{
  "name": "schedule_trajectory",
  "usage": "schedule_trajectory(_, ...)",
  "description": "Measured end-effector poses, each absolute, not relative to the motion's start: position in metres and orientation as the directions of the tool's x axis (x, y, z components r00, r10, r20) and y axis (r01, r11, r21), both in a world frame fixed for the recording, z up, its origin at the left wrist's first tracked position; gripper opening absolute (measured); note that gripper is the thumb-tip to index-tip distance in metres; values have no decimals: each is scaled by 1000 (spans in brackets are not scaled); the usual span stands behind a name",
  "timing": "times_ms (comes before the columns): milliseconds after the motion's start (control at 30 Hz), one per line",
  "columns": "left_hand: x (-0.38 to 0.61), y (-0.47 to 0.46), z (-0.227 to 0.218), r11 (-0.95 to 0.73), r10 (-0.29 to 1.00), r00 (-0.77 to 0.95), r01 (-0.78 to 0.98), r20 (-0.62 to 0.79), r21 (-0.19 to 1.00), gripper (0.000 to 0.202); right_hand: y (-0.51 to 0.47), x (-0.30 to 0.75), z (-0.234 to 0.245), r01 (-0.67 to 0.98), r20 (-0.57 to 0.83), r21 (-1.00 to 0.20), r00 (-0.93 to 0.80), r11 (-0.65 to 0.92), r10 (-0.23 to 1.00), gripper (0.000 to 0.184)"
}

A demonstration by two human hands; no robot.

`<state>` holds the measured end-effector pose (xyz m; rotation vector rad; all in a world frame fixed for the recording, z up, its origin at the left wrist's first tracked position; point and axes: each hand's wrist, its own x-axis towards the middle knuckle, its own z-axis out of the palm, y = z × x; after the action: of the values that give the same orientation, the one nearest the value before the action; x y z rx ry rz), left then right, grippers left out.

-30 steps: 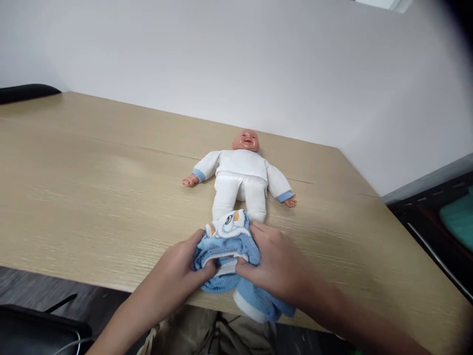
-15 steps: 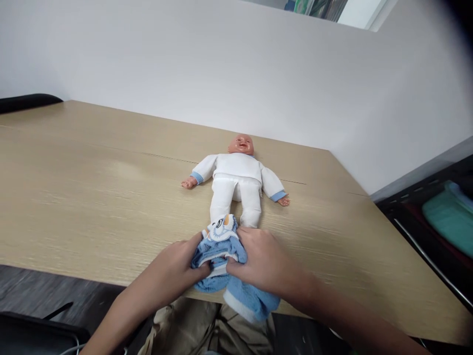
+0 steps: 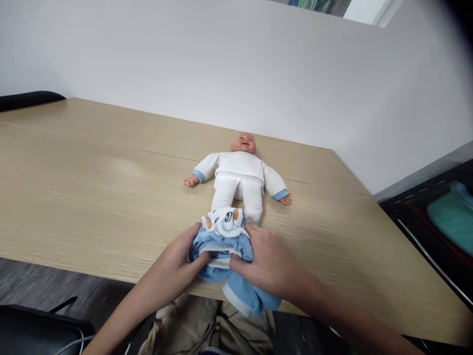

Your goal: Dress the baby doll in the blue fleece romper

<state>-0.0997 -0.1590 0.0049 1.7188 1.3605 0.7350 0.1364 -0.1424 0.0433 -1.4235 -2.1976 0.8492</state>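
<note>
Right now, the left hand (image 3: 179, 264) and the right hand (image 3: 268, 256) are both clamping on a fuzzy blue baby garment (image 3: 221, 242), with their thumbs poking at its white-edged opening. They are holding it by the near edge of the counter (image 3: 111, 212); I cannot tell if its underside is touching the wood. A cartoon face (image 3: 223, 222) is showing on top. Just past it, a baby doll (image 3: 240, 165) is lying on its back, arms spread wide, and the garment is hiding its feet. A loose flap (image 3: 249, 296) is drooping low, so it could be twisting or catching on the edge. Weak pinching could be letting the opening slip shut.
</note>
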Motion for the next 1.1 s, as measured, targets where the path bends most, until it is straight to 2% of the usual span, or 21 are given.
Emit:
schedule_trajectory(167, -90, -158, 5, -61, 977, 211, 363, -18, 930, 61, -140, 135, 45, 595, -22, -779, -342, 198, 940, 29)
schedule_trajectory(267, -85, -154, 11, -73, 979, 205, 386, -8, 920, 57, -137, 136, 48, 595, -22, -784, -315, 179, 949, 26)
schedule_trajectory(433, -85, -149, 15, -94, 956, 290, 421, -36, 902, 46, -133, 137, 54, 584, -25, -790, -331, 185, 943, 21)
schedule_trajectory(600, -90, -154, 8, -68, 969, 245, 398, -34, 915, 60, -131, 137, 56, 500, 12, -838, -385, 220, 923, 18)
schedule_trajectory(767, -86, -153, 12, -88, 961, 274, 392, -25, 916, 59, -127, 140, 52, 434, -10, -884, -393, 176, 919, 32)
schedule_trajectory(900, -87, -147, 15, -118, 945, 324, 454, -40, 883, 52, -123, 141, 50, 487, -29, -852, -409, 192, 912, 33)
schedule_trajectory(1100, -91, -146, 7, -117, 934, 336, 606, -120, 786, 35, -126, 140, 48, 671, -24, -674, -436, 308, 900, 23)
